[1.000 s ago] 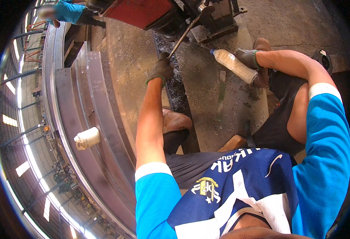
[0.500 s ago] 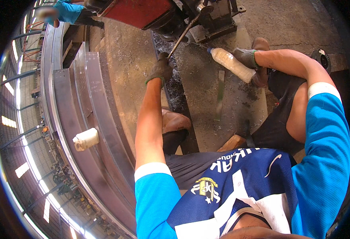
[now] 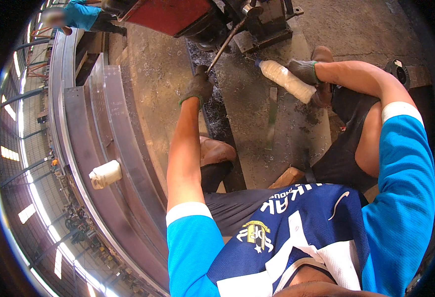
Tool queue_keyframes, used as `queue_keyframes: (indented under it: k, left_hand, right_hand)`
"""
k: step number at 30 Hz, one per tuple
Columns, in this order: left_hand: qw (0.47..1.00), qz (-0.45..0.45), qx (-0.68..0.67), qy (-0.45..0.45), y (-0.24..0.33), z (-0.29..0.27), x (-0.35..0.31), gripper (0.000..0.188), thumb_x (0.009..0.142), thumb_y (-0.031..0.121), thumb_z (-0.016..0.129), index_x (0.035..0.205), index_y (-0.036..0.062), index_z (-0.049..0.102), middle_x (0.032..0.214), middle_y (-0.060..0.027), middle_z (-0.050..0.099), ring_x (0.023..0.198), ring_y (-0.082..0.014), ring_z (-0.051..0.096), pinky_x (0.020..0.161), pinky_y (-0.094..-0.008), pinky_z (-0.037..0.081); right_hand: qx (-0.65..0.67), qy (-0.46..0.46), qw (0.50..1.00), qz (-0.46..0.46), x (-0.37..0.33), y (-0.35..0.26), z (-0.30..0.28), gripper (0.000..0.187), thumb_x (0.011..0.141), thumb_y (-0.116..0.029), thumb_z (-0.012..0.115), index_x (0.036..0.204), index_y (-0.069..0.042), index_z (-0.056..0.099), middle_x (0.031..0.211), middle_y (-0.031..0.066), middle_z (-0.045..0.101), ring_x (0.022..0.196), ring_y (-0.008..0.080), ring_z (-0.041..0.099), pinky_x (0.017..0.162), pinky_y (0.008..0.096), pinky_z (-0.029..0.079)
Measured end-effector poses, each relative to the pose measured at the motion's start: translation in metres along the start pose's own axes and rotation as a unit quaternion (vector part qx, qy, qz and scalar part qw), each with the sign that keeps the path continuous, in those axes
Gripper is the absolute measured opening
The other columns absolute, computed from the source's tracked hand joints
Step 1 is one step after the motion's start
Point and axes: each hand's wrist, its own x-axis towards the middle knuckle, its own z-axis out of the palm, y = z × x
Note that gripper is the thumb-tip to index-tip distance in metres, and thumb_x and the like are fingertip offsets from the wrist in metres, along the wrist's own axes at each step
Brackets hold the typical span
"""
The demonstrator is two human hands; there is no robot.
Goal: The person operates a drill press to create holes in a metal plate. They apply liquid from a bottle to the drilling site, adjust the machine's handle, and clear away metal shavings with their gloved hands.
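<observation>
My gloved left hand (image 3: 197,86) is closed round the lower end of a long metal lever handle (image 3: 227,43), which slopes up to a hub on the machine. A red and dark metal machine (image 3: 170,16), with a heavy base, stands at the top over the flat metal surface. In my right hand (image 3: 303,72), also gloved, is a plastic bottle (image 3: 286,80) of whitish liquid. The bottle lies tilted, its blue-capped end pointing up and left toward the underside of the machine. My right fingers are partly hidden behind it.
Metal shavings lie along a dark strip (image 3: 221,119) beneath the machine. A flat metal bar (image 3: 272,119) rests on the plate. To the left, a white jug (image 3: 105,174) sits on long steel beams (image 3: 121,111). Another person (image 3: 83,16) stands at the far left.
</observation>
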Motion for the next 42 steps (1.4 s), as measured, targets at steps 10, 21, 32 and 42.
queue_keyframes:
  k: [10, 21, 32, 42]
  left_hand:
    - [1.000, 0.013, 0.004, 0.010, -0.015, 0.014, 0.008, 0.047, 0.096, 0.021, 0.058, 0.140, 0.0126, 0.047, 0.127, -0.0310, 0.066, 0.121, -0.0508, 0.062, 0.101, -0.0554, 0.050]
    - [1.000, 0.021, 0.019, 0.007, -0.008, 0.011, 0.008, 0.044, 0.096, 0.023, 0.057, 0.137, 0.0094, 0.048, 0.125, -0.0324, 0.066, 0.120, -0.0521, 0.061, 0.099, -0.0576, 0.050]
    - [0.999, 0.016, -0.028, -0.040, -0.015, 0.017, 0.012, 0.056, 0.100, 0.024, 0.057, 0.149, 0.0022, 0.042, 0.139, -0.0309, 0.060, 0.129, -0.0472, 0.059, 0.109, -0.0504, 0.046]
    - [0.998, -0.010, -0.058, -0.014, 0.005, 0.009, 0.002, 0.045, 0.099, 0.020, 0.057, 0.143, 0.0132, 0.046, 0.128, -0.0313, 0.065, 0.122, -0.0501, 0.062, 0.101, -0.0551, 0.049]
  right_hand:
    - [0.041, -0.002, 0.999, 0.030, -0.006, 0.000, 0.001, 0.048, 0.106, -0.035, 0.041, 0.133, 0.000, 0.060, 0.132, 0.0166, 0.065, 0.122, 0.0270, 0.062, 0.103, 0.0442, 0.045]
    - [-0.130, -0.053, 0.990, -0.002, 0.010, 0.009, 0.000, 0.053, 0.101, -0.034, 0.061, 0.135, 0.006, 0.049, 0.139, 0.0216, 0.061, 0.126, 0.0333, 0.062, 0.100, 0.0413, 0.050]
    - [0.108, 0.014, 0.993, -0.036, 0.007, -0.002, 0.008, 0.034, 0.097, -0.030, 0.065, 0.118, -0.004, 0.071, 0.112, 0.0116, 0.074, 0.103, 0.0230, 0.067, 0.088, 0.0375, 0.052]
    - [-0.049, 0.007, 0.998, -0.035, -0.017, -0.014, -0.009, 0.026, 0.097, -0.018, 0.065, 0.116, 0.000, 0.068, 0.106, 0.0138, 0.074, 0.098, 0.0218, 0.070, 0.087, 0.0404, 0.053]
